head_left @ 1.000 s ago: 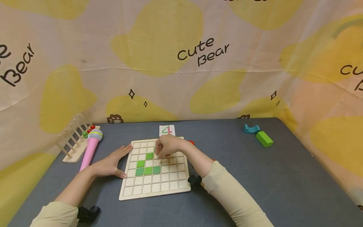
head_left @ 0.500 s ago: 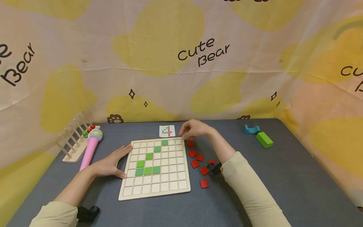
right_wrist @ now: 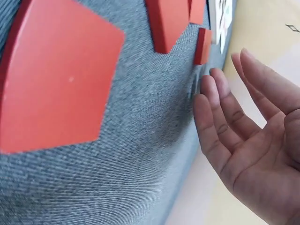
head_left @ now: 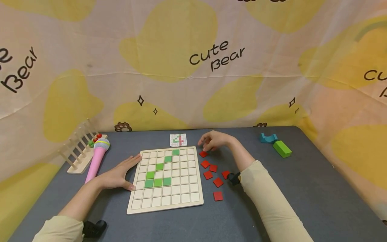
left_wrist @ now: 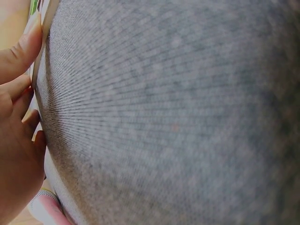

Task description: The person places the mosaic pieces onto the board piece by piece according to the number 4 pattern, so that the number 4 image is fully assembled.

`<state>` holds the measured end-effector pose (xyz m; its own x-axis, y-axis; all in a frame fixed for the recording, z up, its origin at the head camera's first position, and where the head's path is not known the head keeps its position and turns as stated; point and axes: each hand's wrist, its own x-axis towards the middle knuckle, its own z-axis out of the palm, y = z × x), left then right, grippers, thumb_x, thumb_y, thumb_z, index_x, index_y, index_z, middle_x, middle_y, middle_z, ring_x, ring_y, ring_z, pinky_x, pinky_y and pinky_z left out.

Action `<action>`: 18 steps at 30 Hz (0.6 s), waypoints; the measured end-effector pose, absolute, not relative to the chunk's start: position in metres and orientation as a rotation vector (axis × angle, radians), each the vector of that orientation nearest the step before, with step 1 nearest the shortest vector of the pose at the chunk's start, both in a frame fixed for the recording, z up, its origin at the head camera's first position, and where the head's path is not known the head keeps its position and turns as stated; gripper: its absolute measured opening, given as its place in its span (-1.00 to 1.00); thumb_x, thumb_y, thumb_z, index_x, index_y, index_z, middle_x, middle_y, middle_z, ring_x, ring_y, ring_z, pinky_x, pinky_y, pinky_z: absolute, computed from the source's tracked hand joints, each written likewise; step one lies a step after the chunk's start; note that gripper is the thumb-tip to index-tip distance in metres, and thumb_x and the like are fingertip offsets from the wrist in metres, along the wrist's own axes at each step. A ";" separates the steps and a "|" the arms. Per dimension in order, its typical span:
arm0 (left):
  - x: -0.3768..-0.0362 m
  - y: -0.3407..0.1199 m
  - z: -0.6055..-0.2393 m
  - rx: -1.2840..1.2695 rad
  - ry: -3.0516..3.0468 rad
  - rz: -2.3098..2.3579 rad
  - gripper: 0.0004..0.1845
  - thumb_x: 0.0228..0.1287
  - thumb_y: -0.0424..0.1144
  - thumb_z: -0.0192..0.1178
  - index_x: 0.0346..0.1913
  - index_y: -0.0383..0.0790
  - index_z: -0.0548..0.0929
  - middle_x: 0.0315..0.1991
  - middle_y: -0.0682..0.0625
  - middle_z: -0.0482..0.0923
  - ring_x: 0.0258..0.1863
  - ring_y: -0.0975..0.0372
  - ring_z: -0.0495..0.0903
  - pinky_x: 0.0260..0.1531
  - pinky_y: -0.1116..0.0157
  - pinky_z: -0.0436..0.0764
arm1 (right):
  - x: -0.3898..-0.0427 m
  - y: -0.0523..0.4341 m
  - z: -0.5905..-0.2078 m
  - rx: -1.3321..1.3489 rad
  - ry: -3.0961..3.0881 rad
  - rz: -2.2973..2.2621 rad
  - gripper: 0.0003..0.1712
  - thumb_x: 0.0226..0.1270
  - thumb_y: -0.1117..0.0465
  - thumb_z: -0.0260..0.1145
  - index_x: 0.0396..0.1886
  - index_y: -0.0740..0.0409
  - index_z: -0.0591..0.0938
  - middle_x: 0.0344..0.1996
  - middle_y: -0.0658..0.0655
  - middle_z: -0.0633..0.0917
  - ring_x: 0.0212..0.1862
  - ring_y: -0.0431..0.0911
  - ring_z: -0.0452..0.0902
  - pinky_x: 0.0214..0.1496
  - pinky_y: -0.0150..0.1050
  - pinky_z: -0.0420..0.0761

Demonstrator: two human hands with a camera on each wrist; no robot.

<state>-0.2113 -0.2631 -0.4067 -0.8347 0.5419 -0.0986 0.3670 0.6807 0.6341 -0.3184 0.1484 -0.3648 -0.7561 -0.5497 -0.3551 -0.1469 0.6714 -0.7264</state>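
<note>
Here, the right hand point(head_left: 215, 140) is hovering with loosely spread fingers, holding nothing, just above the farthest of the flat red square tiles point(head_left: 203, 154), which are lying scattered on the grey felt tabletop point(head_left: 302, 188) beside the pale wooden grid board point(head_left: 193, 201). The left hand point(head_left: 118, 174) is resting flat and open against the board's left edge, steadying it. Green square tiles point(head_left: 157, 182) are already sitting in the grid, below a small printed pattern card point(head_left: 178, 139). Judging by this, a red tile is being picked; the next move is calling for a fingertip pinch on its edges.
</note>
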 end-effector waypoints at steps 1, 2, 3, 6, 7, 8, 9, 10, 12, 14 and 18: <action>-0.211 -0.263 -0.407 0.725 2.615 0.900 0.23 -0.25 -0.09 0.51 0.52 -0.42 0.07 0.57 -0.41 -0.10 0.50 -0.45 -0.21 0.31 -0.44 -0.11 | -0.319 0.149 -0.366 -0.524 2.314 -0.939 -0.61 0.32 0.30 0.32 0.15 0.16 0.61 -0.27 0.01 0.66 -0.31 -0.14 0.51 -0.19 -0.29 0.54; -0.211 -0.263 -0.406 0.726 2.615 0.902 0.23 -0.25 -0.09 0.51 0.52 -0.42 0.07 0.57 -0.41 -0.10 0.50 -0.45 -0.21 0.31 -0.44 -0.11 | -0.320 0.149 -0.367 -0.513 2.309 -0.937 -0.61 0.32 0.30 0.32 0.15 0.14 0.61 -0.28 0.00 0.64 -0.32 -0.14 0.50 -0.20 -0.30 0.53; -0.211 -0.263 -0.406 0.727 2.613 0.905 0.23 -0.24 -0.09 0.51 0.52 -0.42 0.07 0.57 -0.41 -0.10 0.51 -0.45 -0.21 0.32 -0.44 -0.12 | -0.320 0.150 -0.368 -0.506 2.308 -0.933 -0.61 0.32 0.30 0.32 0.15 0.13 0.61 -0.28 -0.01 0.64 -0.32 -0.16 0.50 -0.21 -0.31 0.52; -0.211 -0.262 -0.406 0.719 2.610 0.906 0.23 -0.24 -0.08 0.51 0.52 -0.41 0.07 0.57 -0.40 -0.11 0.51 -0.44 -0.22 0.32 -0.43 -0.12 | -0.322 0.150 -0.371 -0.499 2.303 -0.923 -0.60 0.31 0.30 0.32 0.15 0.09 0.62 -0.23 0.01 0.62 -0.31 -0.18 0.49 -0.22 -0.33 0.50; -0.210 -0.262 -0.405 0.717 2.611 0.905 0.23 -0.23 -0.08 0.51 0.53 -0.41 0.07 0.57 -0.40 -0.11 0.51 -0.43 -0.22 0.33 -0.43 -0.12 | -0.323 0.151 -0.371 -0.499 2.302 -0.918 -0.60 0.31 0.30 0.33 0.15 0.08 0.62 -0.20 0.03 0.61 -0.30 -0.18 0.49 -0.22 -0.33 0.50; -0.210 -0.262 -0.405 0.715 2.611 0.904 0.23 -0.23 -0.08 0.51 0.53 -0.40 0.07 0.57 -0.39 -0.11 0.51 -0.43 -0.22 0.33 -0.43 -0.12 | -0.323 0.151 -0.372 -0.501 2.302 -0.909 -0.60 0.31 0.30 0.33 0.15 0.07 0.62 -0.18 0.04 0.60 -0.27 -0.18 0.48 -0.21 -0.34 0.50; -0.211 -0.262 -0.405 0.714 2.612 0.903 0.23 -0.23 -0.08 0.51 0.53 -0.40 0.07 0.57 -0.39 -0.11 0.51 -0.43 -0.22 0.33 -0.43 -0.12 | -0.323 0.151 -0.372 -0.505 2.301 -0.897 -0.59 0.30 0.30 0.33 0.15 0.07 0.62 -0.15 0.06 0.59 -0.24 -0.18 0.47 -0.21 -0.34 0.49; -0.211 -0.262 -0.405 0.714 2.613 0.900 0.23 -0.23 -0.07 0.50 0.53 -0.40 0.07 0.58 -0.38 -0.11 0.52 -0.42 -0.22 0.33 -0.43 -0.12 | -0.322 0.151 -0.371 -0.510 2.302 -0.878 -0.59 0.30 0.30 0.34 0.16 0.06 0.63 -0.13 0.07 0.58 -0.21 -0.18 0.45 -0.21 -0.35 0.48; -0.211 -0.262 -0.405 0.717 2.617 0.893 0.23 -0.22 -0.07 0.50 0.53 -0.40 0.07 0.58 -0.38 -0.10 0.52 -0.42 -0.21 0.33 -0.43 -0.12 | -0.322 0.151 -0.372 -0.521 2.298 -0.843 -0.57 0.28 0.30 0.36 0.17 0.05 0.63 -0.09 0.10 0.55 -0.17 -0.17 0.40 -0.21 -0.36 0.44; -0.211 -0.262 -0.405 0.718 2.618 0.890 0.22 -0.22 -0.07 0.50 0.53 -0.40 0.07 0.58 -0.38 -0.10 0.52 -0.42 -0.21 0.33 -0.42 -0.11 | -0.321 0.151 -0.372 -0.528 2.297 -0.812 -0.55 0.27 0.29 0.37 0.17 0.04 0.63 -0.07 0.11 0.53 -0.15 -0.16 0.35 -0.22 -0.37 0.41; -0.210 -0.262 -0.405 0.716 2.619 0.887 0.22 -0.22 -0.07 0.50 0.53 -0.40 0.07 0.58 -0.38 -0.10 0.52 -0.42 -0.21 0.33 -0.42 -0.11 | -0.320 0.150 -0.373 -0.552 2.305 -0.776 -0.54 0.25 0.29 0.38 0.17 0.03 0.63 -0.07 0.13 0.51 -0.18 -0.14 0.32 -0.24 -0.37 0.37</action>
<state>-0.2104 -0.2622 -0.4054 -0.8366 0.5377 -0.1050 0.3632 0.6878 0.6285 -0.3200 0.1497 -0.3731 -0.7096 -0.5554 -0.4336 -0.1801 0.7379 -0.6504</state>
